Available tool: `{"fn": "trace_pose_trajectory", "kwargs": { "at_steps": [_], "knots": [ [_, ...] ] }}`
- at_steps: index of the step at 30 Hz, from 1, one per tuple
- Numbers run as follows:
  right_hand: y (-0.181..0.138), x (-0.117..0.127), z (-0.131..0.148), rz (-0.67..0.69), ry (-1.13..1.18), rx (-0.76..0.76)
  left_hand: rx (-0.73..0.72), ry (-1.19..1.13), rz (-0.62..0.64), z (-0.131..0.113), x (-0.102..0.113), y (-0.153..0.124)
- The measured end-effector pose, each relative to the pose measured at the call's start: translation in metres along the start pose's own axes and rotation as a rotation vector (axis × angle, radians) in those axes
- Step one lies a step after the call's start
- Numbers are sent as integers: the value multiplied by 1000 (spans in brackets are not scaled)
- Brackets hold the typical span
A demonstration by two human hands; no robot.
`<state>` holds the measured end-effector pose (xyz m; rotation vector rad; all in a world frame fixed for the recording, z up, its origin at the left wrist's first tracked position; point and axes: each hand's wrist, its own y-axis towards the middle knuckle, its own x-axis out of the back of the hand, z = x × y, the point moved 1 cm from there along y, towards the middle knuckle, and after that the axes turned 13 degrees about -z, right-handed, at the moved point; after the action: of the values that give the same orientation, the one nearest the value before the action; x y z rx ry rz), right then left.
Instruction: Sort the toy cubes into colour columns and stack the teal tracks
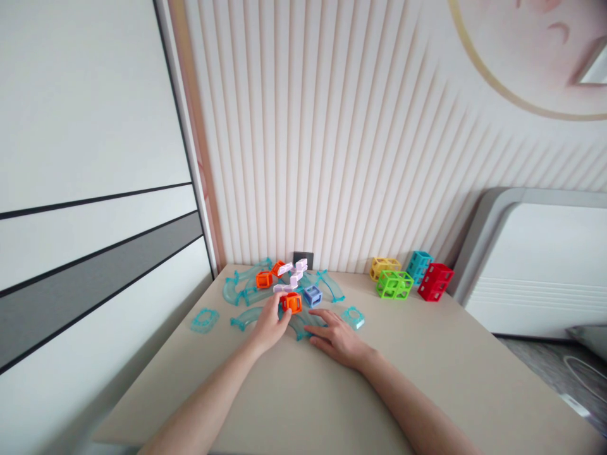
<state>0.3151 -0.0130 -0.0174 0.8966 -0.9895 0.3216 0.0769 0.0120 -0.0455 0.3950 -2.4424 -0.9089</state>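
Note:
My left hand (272, 325) grips an orange cube-shaped block frame (292, 303) between thumb and fingers. Just right of it, my right hand (339, 338) rests low with its fingers spread over a translucent teal track piece (308, 321). Beyond the orange block sits a periwinkle-blue block frame (313, 296). White-lilac pieces (296, 277) lie in a cluster behind, beside another orange block (264, 280). A square teal piece with a round centre (353, 317) is close to my right hand, partly covered by it.
More teal curved tracks (232, 292) spread over the back left of the table (303, 404). A flat teal piece (205, 320) lies near the left edge. At back right stand yellow (383, 268), green (395, 285), blue (420, 266) and red (435, 282) block frames. A ribbed wall (303, 158) borders the back.

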Motion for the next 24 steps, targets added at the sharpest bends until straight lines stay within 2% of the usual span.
{"fn": "trace_pose_trajectory", "kwargs": {
  "at_steps": [8,15,24],
  "knots": [
    [0,-4,-4,-10,13,-5,146,-82,-17,-3,4,3],
    [-1,-3,-3,-2,18,-15,85,-114,-50,-21,4,1],
    [1,2,-1,-89,20,30,50,-229,84,-35,2,-6]
  ]
}}
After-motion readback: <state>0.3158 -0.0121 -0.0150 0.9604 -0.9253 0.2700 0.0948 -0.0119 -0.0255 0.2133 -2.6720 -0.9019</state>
